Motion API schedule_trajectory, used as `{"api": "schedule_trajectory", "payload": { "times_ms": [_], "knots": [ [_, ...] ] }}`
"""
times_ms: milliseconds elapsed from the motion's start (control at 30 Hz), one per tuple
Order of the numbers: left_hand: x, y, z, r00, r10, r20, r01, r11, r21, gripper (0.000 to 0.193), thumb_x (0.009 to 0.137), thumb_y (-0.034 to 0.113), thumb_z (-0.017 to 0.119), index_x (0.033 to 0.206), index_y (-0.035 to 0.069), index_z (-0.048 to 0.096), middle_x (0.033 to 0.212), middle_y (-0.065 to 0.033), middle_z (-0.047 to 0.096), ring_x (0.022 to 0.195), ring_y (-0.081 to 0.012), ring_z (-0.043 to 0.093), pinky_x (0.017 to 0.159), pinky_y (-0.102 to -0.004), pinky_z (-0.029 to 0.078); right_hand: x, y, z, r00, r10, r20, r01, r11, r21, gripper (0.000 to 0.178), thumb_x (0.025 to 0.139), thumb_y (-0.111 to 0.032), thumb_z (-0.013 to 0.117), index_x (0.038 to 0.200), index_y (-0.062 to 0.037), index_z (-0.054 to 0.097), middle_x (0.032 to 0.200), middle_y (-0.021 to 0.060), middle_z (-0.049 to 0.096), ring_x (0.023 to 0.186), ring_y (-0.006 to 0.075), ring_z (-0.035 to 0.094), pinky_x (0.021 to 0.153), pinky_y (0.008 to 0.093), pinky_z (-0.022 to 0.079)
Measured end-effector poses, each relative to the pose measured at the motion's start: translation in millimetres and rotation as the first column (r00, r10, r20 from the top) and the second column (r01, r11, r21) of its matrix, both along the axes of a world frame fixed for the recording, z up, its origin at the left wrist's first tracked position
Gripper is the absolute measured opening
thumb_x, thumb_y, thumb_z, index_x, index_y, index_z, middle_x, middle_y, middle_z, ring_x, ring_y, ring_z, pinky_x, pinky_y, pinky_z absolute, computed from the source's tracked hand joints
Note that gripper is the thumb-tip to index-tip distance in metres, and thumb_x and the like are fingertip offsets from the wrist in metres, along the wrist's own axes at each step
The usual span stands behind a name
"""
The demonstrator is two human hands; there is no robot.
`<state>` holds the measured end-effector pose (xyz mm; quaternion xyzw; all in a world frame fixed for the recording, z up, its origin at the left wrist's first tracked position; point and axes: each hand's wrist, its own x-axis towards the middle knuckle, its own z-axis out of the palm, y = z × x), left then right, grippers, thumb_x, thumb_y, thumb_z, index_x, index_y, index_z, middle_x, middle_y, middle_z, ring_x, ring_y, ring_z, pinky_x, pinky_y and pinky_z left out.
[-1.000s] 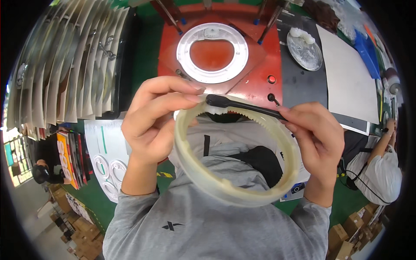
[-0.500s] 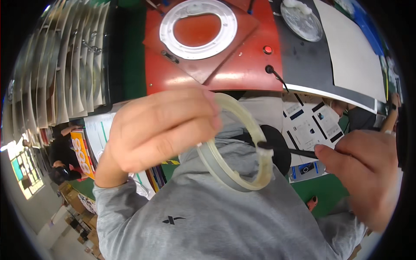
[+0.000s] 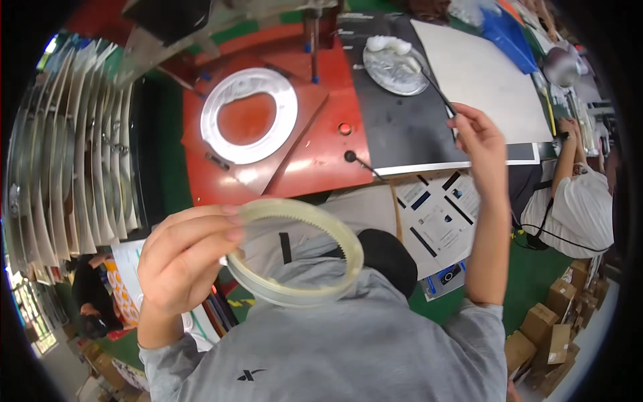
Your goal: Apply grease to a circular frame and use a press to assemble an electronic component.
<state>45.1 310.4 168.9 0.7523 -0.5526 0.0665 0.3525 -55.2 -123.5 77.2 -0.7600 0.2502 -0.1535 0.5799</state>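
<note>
My left hand (image 3: 191,258) pinches a pale translucent ring gear (image 3: 348,244) at its left side, holding it tilted in front of my chest. Fine teeth line its inner edge. Out to the right, my right hand (image 3: 477,137) grips a thin dark brush-like stick (image 3: 437,88). The stick's far end reaches a round dish (image 3: 395,70) that holds a white, grease-like paste (image 3: 390,45). Its tip is too small to make out against the dish.
A white ring-shaped plate (image 3: 284,110) lies on the red machine bed (image 3: 321,171), near a red button (image 3: 344,129). A black mat (image 3: 418,144) carries the dish and a pale sheet (image 3: 485,87). Hanging sheets (image 3: 74,161) stand at left; another person (image 3: 569,208) sits at right.
My right hand has carried the stick from the ring's edge up and away to the dish. My left hand has moved slightly left and down with the ring, and the view has shifted.
</note>
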Motion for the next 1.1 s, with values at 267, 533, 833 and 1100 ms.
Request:
{"api": "schedule_trajectory", "payload": {
  "times_ms": [267,533,833,1100],
  "knots": [
    [-0.1,11.0,-13.3,0.946,0.193,-0.26,-0.21,0.977,-0.038,0.03,0.083,0.0,0.075,0.113,-0.006,0.073,0.106,-0.0176,0.072,0.095,-0.0286,0.069,0.079,-0.0333,0.055,16.5,7.4,-55.9,0.988,-0.071,0.136,0.15,0.641,-0.753,0.019,0.095,-0.006,0.072,0.113,-0.0014,0.074,0.104,0.0145,0.071,0.099,0.0312,0.065,0.089,0.0404,0.052],
    [3.4,6.3,-34.1,0.609,0.251,-0.753,-0.507,0.853,-0.126,0.033,0.1,-0.004,0.065,0.132,-0.009,0.061,0.113,-0.0136,0.069,0.104,-0.0213,0.072,0.092,-0.0315,0.058,27.2,92.2,14.5,0.915,0.071,0.397,0.228,0.719,-0.657,0.011,0.091,0.0,0.073,0.102,-0.003,0.071,0.092,0.0084,0.069,0.08,0.0245,0.064,0.075,0.0346,0.052],
    [20.8,-47.1,-57.6,0.512,0.157,-0.844,-0.661,0.7,-0.271,0.024,0.097,0.003,0.075,0.113,-0.002,0.057,0.094,-0.0048,0.065,0.08,-0.0063,0.063,0.066,-0.0198,0.052,70.7,224.5,48.1,0.798,0.557,0.23,-0.194,0.599,-0.777,0.033,0.078,-0.021,0.086,0.103,-0.0071,0.07,0.103,0.008,0.06,0.097,0.0299,0.056,0.082,0.0434,0.044],
    [44.9,-53.0,-72.0,0.573,0.264,-0.776,-0.723,0.608,-0.327,0.025,0.097,0.009,0.076,0.104,-0.004,0.055,0.086,-0.0074,0.066,0.076,-0.0093,0.065,0.067,-0.0239,0.054,107.8,223.9,50.3,0.77,0.627,0.122,-0.253,0.474,-0.843,0.028,0.073,-0.016,0.087,0.092,-0.0051,0.069,0.096,0.0088,0.059,0.094,0.0313,0.054,0.081,0.0448,0.043]
  ]
}}
